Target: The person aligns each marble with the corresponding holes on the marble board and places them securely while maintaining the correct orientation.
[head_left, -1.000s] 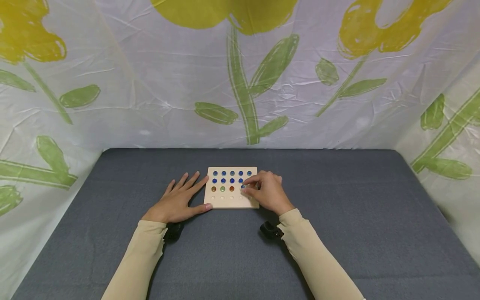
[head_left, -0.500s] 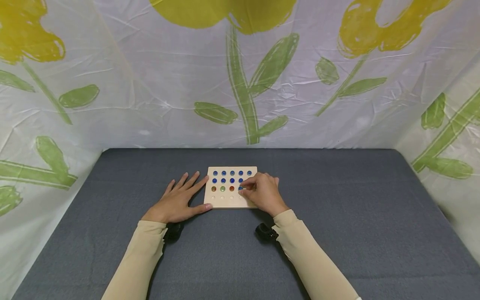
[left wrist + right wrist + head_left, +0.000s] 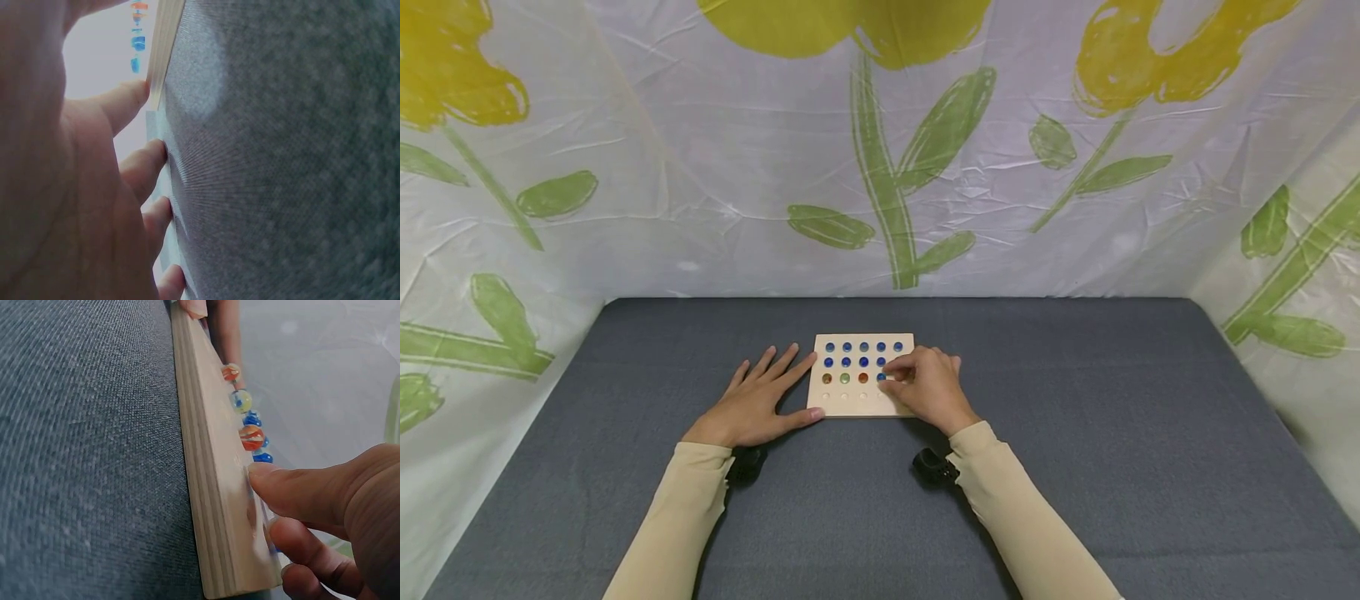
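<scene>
Head: the right hand [image 3: 931,387] pinches a blue marble [image 3: 881,377] in the wooden board's [image 3: 853,408] third row from the far side; visible nearest-row holes [image 3: 845,396] are unfilled. Table [image 3: 820,517] stretches widely around.

Left wrist: the left hand's [image 3: 87,175] fingers spread, one touching the board's edge.

Right wrist: thumb near an orange marble [image 3: 252,437].

We see the left hand [image 3: 756,407] with its back upward, four fingers [image 3: 779,365] straight and fanned, the left thumb [image 3: 803,417] stretched apart from them; we see the right hand [image 3: 938,385] in a pinch, right thumb [image 3: 294,489] opposite forefinger [image 3: 901,362]; the left forearm [image 3: 668,517] and right forearm [image 3: 1028,510] slant inward.
</scene>
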